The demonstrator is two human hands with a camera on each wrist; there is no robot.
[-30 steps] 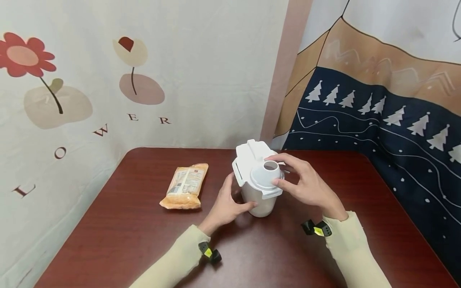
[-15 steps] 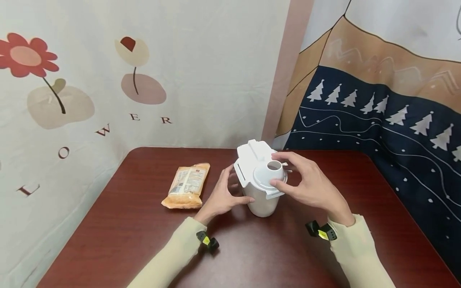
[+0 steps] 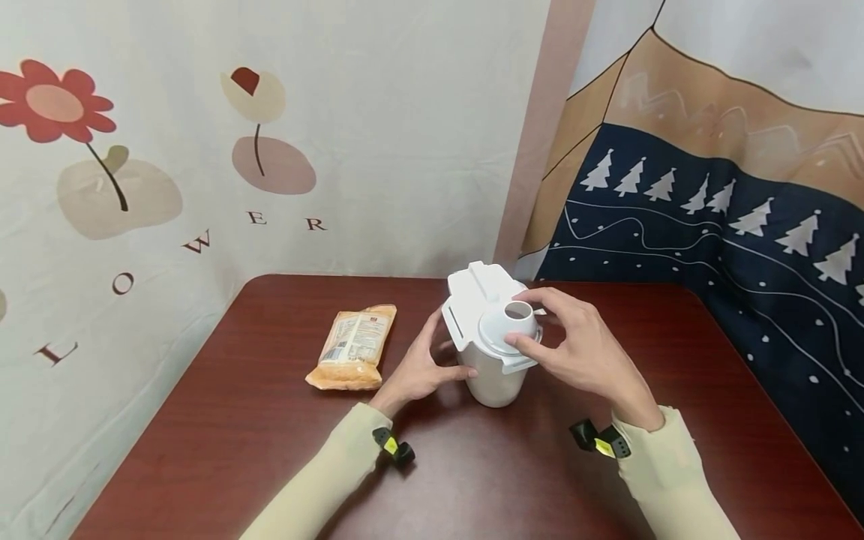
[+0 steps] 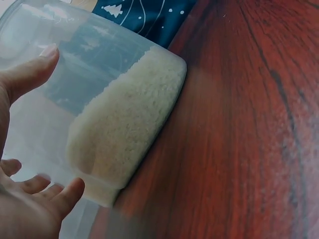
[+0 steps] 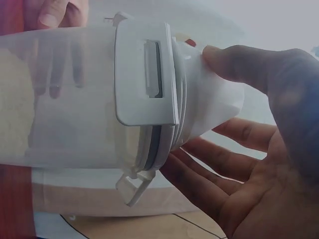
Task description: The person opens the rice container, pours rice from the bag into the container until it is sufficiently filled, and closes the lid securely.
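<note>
A translucent plastic storage container (image 3: 496, 384) stands upright on the table, with white grains that look like rice (image 4: 127, 112) in its lower part. Its white lid (image 3: 469, 295) has side clips and carries a round, funnel-shaped spout (image 3: 501, 328) with an open hole on top. My left hand (image 3: 413, 373) holds the container's body from the left, thumb at the front; its fingers show through the wall in the right wrist view. With thumb and fingers on either side, my right hand (image 3: 586, 351) grips the spout, fingertips close to the lid's rim.
An orange-and-white plastic packet (image 3: 354, 349) lies to the left of the container on the dark red wooden table (image 3: 223, 442). Printed cloths hang behind: a pale flower one (image 3: 405, 135) and a navy one with trees (image 3: 641, 225).
The left thumb has slid slightly higher on the container's side. The spout and right hand have shifted slightly right in the head view, which has itself swung a little left.
</note>
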